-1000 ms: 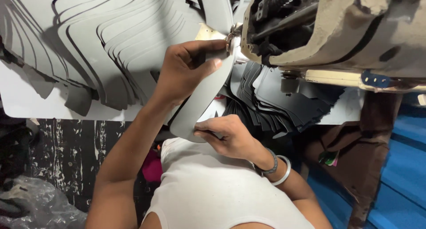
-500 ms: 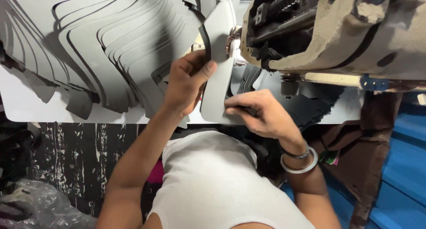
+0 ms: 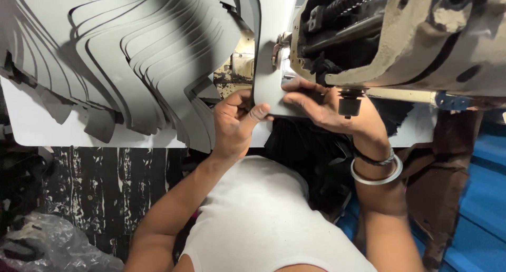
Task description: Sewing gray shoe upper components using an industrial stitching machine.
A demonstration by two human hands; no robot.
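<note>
Nearest the camera, the person's white sleeveless top point(image 3: 263, 219), below the sewing machine in the picture; beside it, toward the lower left corner, a crumpled clear plastic bag point(image 3: 47, 248) on the dark floor; on the right forearm, a silver bangle point(image 3: 377, 172) with a dark band just above it.

Left hand point(image 3: 234, 122): clenched on the lower left edge of a flat grey cut piece of stiff sheet material point(image 3: 271, 56), thumb laid on top of it; sits just left of the sewing machine.

Right hand point(image 3: 321, 103): fingers spread flat and pressing on the lower right part of the same grey piece, directly under the front of the machine.

Grey piece: lies upright in the picture, running up along the left face of the worn beige metal industrial sewing machine point(image 3: 400, 35), touching it near the needle area.

Further left of the machine, a fanned stack of similar grey cut pieces point(image 3: 132, 56), overlapping on a white table top point(image 3: 37, 127); right of the machine, blue flooring point(image 3: 474, 198).
</note>
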